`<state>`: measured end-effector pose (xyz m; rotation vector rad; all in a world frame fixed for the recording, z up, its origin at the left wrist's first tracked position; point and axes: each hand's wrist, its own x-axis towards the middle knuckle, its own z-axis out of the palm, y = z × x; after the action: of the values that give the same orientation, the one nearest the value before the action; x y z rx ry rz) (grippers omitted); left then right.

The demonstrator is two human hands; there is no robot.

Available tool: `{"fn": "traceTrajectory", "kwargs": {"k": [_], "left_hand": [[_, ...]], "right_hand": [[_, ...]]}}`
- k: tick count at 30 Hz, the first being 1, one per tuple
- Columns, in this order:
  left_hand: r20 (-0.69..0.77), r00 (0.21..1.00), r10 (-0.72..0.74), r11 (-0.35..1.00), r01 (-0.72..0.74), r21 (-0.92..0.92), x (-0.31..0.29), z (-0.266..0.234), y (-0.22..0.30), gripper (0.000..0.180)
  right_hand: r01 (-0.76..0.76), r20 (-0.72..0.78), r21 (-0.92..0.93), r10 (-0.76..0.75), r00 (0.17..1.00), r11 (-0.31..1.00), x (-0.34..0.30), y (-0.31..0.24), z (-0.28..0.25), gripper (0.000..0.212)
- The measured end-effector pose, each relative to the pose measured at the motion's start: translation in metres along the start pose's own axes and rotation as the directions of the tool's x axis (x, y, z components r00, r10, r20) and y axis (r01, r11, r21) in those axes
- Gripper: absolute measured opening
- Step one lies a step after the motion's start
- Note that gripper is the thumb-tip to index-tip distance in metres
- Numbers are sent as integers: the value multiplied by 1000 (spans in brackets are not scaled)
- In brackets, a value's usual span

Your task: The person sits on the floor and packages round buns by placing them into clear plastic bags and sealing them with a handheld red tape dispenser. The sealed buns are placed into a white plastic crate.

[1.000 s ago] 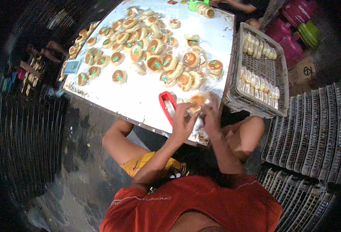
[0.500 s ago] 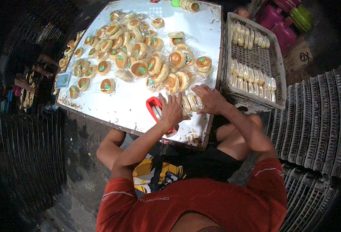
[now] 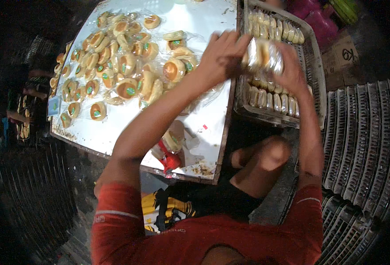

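Observation:
Over the near edge of the crate I carry a row of several plastic-wrapped buns [image 3: 262, 56], squeezed between both hands. My left hand [image 3: 225, 54] presses on the row's left end. On its right end is my right hand [image 3: 290, 68], blurred by motion. The grey plastic crate [image 3: 316, 79] under them holds one row of wrapped buns [image 3: 277, 28] at the back and more rows [image 3: 274, 100] nearer me. On the white table [image 3: 204, 152], a red long-shaped tool [image 3: 171, 161] lies near the front edge, partly behind my left forearm, with a wrapped bun [image 3: 172, 140] beside it.
A large heap of wrapped round buns [image 3: 126, 66], some showing green labels, covers the table's left and middle. Stacked grey crates [image 3: 356, 137] stand to my right. A cardboard box [image 3: 338, 59] and pink bags [image 3: 321, 24] sit behind the crate. Dark racks [image 3: 36, 194] stand at left.
Both hands have lifted the row of wrapped buns off the table beside the red tool and moved it right and away from me, over the crate. The view has shifted to the right.

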<state>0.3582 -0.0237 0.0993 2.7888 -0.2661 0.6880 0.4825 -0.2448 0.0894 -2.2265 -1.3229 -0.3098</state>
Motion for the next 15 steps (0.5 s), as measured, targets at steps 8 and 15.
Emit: {"fn": "traceTrajectory", "kwargs": {"k": [8,15], "left_hand": [[195,980,-32,977,-11,215,125,217,-46,87],[152,981,-122,992,120,25,102,202,-29,48]], "right_hand": [[-169,168,-147,193,967,975,21,167,78,82],[-370,410,54,317,855,928,20,202,127,59]]}}
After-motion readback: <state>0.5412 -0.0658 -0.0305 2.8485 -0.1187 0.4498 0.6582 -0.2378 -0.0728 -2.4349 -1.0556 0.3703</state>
